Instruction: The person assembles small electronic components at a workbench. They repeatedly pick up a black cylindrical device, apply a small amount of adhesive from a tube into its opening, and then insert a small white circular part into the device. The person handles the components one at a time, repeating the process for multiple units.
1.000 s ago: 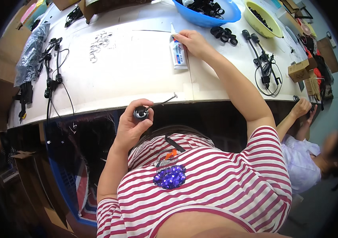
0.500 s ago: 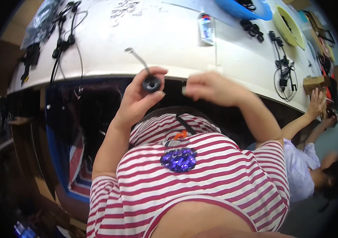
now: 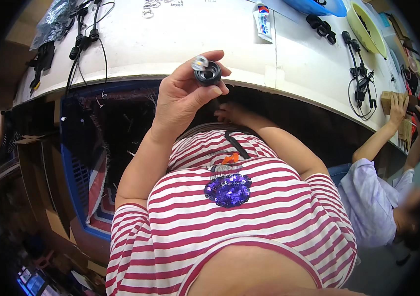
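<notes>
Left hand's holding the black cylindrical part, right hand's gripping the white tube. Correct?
No: the head view shows the white tube lying untouched on the table, the right hand apart, near the body. The left hand does hold the black cylindrical part.

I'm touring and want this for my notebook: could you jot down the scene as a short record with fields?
Left hand: grips a black round part, a small clear piece beside its rim
Right hand: in shadow off the white table; contents unclear
Tabletop: white tube, black rings
Bowls: blue bowl, yellow bowl
Nearby: co-worker's hand by a cardboard box
</notes>
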Demonstrator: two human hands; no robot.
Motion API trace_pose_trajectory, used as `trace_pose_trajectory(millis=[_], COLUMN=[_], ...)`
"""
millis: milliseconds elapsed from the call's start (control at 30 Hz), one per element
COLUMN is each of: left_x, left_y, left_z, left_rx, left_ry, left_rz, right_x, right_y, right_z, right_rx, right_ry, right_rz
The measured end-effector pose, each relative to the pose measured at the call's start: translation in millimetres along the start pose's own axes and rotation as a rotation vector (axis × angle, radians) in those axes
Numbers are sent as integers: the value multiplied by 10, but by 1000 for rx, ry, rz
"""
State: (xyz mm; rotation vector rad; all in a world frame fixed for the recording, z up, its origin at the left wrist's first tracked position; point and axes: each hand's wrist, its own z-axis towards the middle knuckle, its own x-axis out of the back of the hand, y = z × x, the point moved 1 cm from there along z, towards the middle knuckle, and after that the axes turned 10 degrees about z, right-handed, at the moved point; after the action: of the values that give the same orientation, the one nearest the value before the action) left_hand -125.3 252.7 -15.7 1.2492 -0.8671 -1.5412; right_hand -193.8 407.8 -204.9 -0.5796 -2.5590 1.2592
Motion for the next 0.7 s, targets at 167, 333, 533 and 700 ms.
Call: trace_pose_trajectory(millis=[167,333,533,700], left_x=[-18,-52,-92,231], left_y=[35,105,179,161], left_z=[-45,-74,-63,-55], left_rx=[76,59,46,45], left_ry=[16,-26,-23,75], left_rz=[25,119,194,212], right_x=[-228,-235,-230,-73], right_y=[-440,-447,-360,-1312], right_z=[-314,-332,-285,-976], right_rx=[390,286,352,350], right_ry=[-91,-106,-28,-158], right_rz=[-221,-409,-539,-687])
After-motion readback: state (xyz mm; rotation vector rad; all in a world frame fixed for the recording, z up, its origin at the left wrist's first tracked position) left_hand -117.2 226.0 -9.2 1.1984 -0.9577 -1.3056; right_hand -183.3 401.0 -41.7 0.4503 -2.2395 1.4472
